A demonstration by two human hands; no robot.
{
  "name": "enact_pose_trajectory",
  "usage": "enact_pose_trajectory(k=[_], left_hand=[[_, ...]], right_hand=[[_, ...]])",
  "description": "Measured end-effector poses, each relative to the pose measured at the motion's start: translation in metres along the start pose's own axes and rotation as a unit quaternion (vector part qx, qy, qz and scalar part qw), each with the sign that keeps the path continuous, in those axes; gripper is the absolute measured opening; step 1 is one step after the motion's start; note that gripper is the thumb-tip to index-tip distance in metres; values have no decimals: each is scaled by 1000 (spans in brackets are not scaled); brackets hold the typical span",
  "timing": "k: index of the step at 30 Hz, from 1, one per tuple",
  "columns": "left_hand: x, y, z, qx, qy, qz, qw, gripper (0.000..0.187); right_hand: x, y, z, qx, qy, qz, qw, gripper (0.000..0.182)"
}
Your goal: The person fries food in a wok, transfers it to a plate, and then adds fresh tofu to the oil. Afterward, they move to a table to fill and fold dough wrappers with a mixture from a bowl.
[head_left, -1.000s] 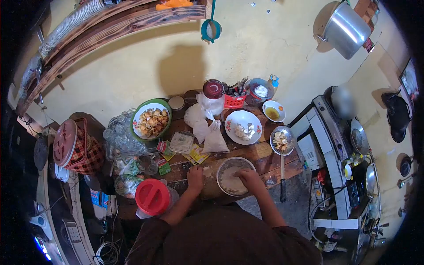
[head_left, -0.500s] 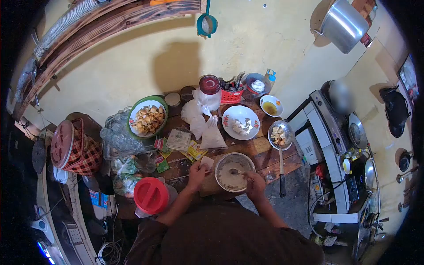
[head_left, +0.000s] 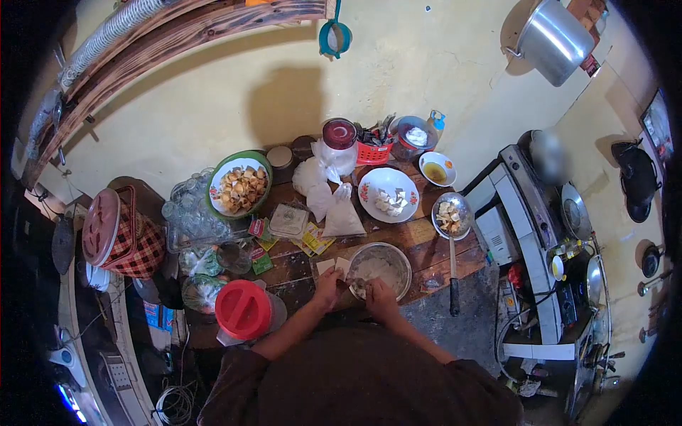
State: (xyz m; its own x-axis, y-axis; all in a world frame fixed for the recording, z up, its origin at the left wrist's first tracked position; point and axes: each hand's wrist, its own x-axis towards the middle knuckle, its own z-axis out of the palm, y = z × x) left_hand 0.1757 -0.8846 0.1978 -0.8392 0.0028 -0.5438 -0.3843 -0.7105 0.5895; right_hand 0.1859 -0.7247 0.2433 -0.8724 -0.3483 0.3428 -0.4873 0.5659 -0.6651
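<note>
My left hand is closed beside the bowl, its fingers round a pale flat piece that looks like tofu. Another pale piece lies just beyond that hand. My right hand grips a spoon, its loaded end close to my left fingertips at the near left rim. The metal bowl contains a thick greyish-beige mixture. Farther back, white cut pieces sit on a flowered plate. Golden-brown fried pieces fill a white dish at the left.
A red-lidded pitcher stands near my left forearm. To the right, a long-handled strainer with brown and pale pieces rests over a bowl. Plastic bags of white powder, yellow-green packets and a yellow-liquid bowl occupy the table. A stove is at right.
My right hand has moved left with the spoon, from inside the bowl to its near left rim. My left hand has shifted slightly right and nearer to me.
</note>
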Motion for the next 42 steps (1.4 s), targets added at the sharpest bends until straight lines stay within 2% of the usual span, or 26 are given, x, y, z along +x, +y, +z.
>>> enact_pose_trajectory(k=[5, 7, 8, 10, 14, 16, 17, 19, 22, 26, 29, 31, 32, 34, 35, 37, 41, 42], left_hand=[[-2, 0, 1, 27, -9, 19, 999, 14], [-1, 0, 1, 65, -17, 51, 996, 16], [-1, 1, 2, 65, -17, 50, 996, 16], [-2, 1, 2, 50, -32, 52, 997, 16], [-7, 4, 5, 70, -33, 38, 996, 17], [-12, 7, 8, 123, -7, 17, 992, 17], [-13, 7, 9, 123, -7, 18, 992, 17], [-16, 4, 12, 101, 10, 11, 995, 18], [-11, -4, 8, 104, 7, 25, 994, 15], [-3, -11, 0, 123, 14, 34, 992, 14], [-4, -9, 0, 112, -14, 31, 993, 14], [-5, -7, 1, 105, -10, 23, 994, 13], [-3, -8, -1, 104, -10, 24, 994, 13], [0, -9, -3, 78, -36, 26, 996, 12], [1, -7, -3, 78, -37, 28, 996, 12], [-3, -3, -2, 36, -38, 26, 998, 11], [-8, 0, 1, 12, -15, 25, 999, 11], [-6, 0, 0, 6, -20, 23, 1000, 12]], right_hand=[[2, -1, -5, -15, 53, 17, 998, 13], [4, 8, -10, 84, 71, 126, 986, 21], [5, 9, -13, 84, 70, 127, 986, 21], [10, 7, -21, 181, 147, 190, 954, 27], [13, 6, -31, 128, 113, 177, 969, 24], [6, 16, -23, 4, 46, 95, 994, 19], [3, 17, -20, 5, 46, 94, 994, 19], [2, 12, -15, -18, 21, 25, 999, 15], [4, -8, -16, 18, 17, 11, 1000, 16], [3, -9, -12, 64, 50, 28, 996, 16], [2, 10, -5, 13, 51, 45, 998, 19], [3, 15, -4, 109, 55, 133, 984, 24], [5, 12, -9, 109, 55, 132, 984, 24], [13, 3, -22, 221, 96, 213, 947, 28], [14, 9, -23, 221, 96, 210, 948, 28], [13, 20, -24, 293, 165, 275, 901, 29], [14, 29, -15, 206, 156, 227, 939, 27], [13, 35, -7, 117, 125, 161, 972, 27]])
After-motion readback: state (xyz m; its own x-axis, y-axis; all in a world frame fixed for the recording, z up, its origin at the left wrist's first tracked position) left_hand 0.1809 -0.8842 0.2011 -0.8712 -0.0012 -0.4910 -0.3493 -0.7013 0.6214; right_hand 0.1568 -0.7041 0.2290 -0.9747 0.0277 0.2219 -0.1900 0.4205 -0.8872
